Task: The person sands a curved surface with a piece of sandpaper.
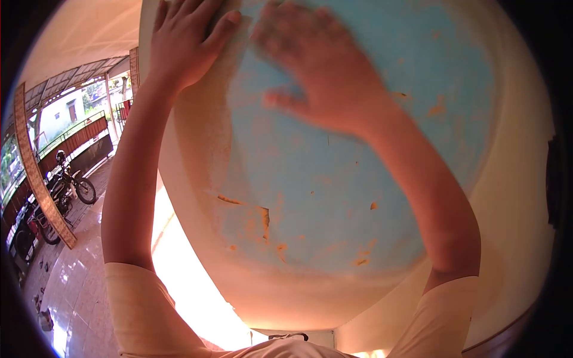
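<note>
In front of me rises a cream-painted wall (pixel 286 292) with a large blue patch (pixel 310 161), pitted with small orange-brown chips and cracks. My left hand (pixel 188 45) lies on the cream strip near the wall's left edge, its thumb spread away and its fingertips cut off by the top of the view. Over the upper part of the blue patch is my right hand (pixel 316 71), palm toward the surface, fingers blurred by motion and thumb held apart. Nothing shows in either hand; whatever might lie beneath the right palm is hidden.
To the left, a shiny tiled floor (pixel 83 268) leads out to a motorcycle (pixel 74 182) beside a post (pixel 42 167). A low gate (pixel 77 140) stands beyond. Bright light fills an opening (pixel 185 268) below left. A dark object (pixel 553 185) sits at the far right.
</note>
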A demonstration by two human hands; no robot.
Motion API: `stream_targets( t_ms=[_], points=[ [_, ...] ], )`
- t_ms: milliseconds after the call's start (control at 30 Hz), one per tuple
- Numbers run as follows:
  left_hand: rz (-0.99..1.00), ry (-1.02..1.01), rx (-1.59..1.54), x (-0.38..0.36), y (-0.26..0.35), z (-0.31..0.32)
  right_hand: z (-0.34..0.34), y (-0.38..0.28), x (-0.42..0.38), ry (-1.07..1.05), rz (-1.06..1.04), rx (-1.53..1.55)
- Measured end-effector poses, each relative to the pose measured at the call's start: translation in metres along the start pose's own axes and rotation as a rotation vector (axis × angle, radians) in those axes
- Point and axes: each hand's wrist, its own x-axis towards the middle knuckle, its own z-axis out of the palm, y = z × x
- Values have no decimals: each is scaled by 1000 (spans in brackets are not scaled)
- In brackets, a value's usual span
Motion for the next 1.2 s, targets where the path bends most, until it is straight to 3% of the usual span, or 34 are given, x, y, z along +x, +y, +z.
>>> stream_targets(
  t_ms=[100, 200, 300, 400, 533, 600, 667, 767, 800, 867, 967, 1033, 1100, 1200],
  points=[
    [1, -13, 18, -2, 3, -1, 0, 8, -7, -29, -96, 92],
    [-19, -24, 20, -5, 0, -2, -38, 57, 24, -278, 293, -127],
    [-9, 0, -2, -5, 3, -2, -14, 99, 35, -240, 463, -298],
    [-24, 3, 5, -6, 8, -4, 3, 55, 27, -105, 120, -181],
    [-37, 8, -5, -7, 10, -4, -3, 30, 18, -188, -65, 33],
    [-37, 6, -10, -7, 7, -3, -10, 59, 22, -253, 90, -119],
    [-16, -14, 4, -6, 1, -1, -15, 86, 30, -240, 390, -250],
    [-38, -20, 18, -7, 0, 3, -7, 76, 25, -155, 432, -293],
    [-37, -21, 16, -7, -1, 3, -1, 68, 16, -107, 289, -253],
    [-31, -4, -2, -8, 0, 3, -29, 21, 8, -343, 76, -75],
    [-50, -9, 2, -7, 4, 1, -15, 20, -15, -305, -107, 128],
    [-58, -11, 26, -6, 4, 2, -17, 56, -7, -274, -110, 68],
    [-62, -17, 45, -7, 4, 3, -22, 84, 4, -212, 207, -135],
    [-64, -24, 46, -9, 6, 3, -14, 75, 3, -126, 336, -286]
  ],
)
